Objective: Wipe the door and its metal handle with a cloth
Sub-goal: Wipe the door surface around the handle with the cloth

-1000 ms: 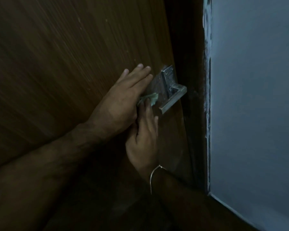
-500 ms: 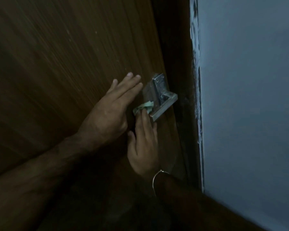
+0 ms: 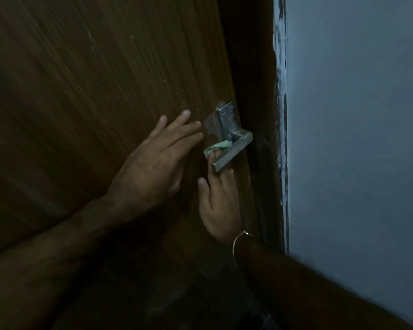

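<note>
A dark brown wooden door [image 3: 100, 86] fills the left of the head view. Its metal lever handle [image 3: 233, 148] sticks out near the door's right edge, below a screwed backplate. My left hand [image 3: 155, 163] lies flat on the wood just left of the handle, fingers spread and holding nothing. My right hand [image 3: 221, 201] reaches up from below with its fingers behind the lever. It presses a small pale green cloth [image 3: 216, 147] against the handle's inner side. Most of the cloth is hidden by the lever and my fingers.
A dark door frame [image 3: 258, 91] runs down right of the door. A pale grey-blue wall [image 3: 355, 127] with a rough painted edge fills the right side. A thin metal bangle [image 3: 239, 241] circles my right wrist. The scene is dim.
My right hand has pushed the cloth up under and behind the lever. The left hand stays flat on the door. The view has shifted slightly.
</note>
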